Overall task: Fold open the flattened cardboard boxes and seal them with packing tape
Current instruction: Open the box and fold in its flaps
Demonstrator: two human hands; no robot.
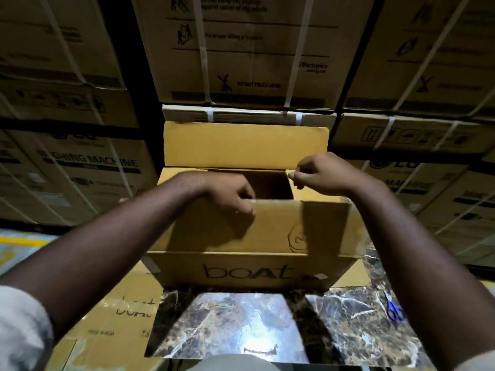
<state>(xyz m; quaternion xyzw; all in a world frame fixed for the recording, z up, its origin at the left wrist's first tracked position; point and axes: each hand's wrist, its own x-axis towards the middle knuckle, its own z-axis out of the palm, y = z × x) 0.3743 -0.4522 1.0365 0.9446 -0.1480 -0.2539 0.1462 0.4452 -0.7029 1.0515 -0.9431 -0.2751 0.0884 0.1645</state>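
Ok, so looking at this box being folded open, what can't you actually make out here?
- Head view: the box floor is hidden by the near flap.
- Left hand fingertips curl over that flap's edge, out of sight.
- What the right hand pinches at the side flap is too small to tell.
- The blue scissors are partly covered by the right arm.
- No tape roll shows.
- Print on the stacked cartons is mostly blurred.

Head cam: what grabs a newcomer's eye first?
The open boat-branded box at centre, standing on the marble floor. The left hand grips the near flap's edge while the right hand pinches the far right corner. Strapped appliance cartons wall in the background.
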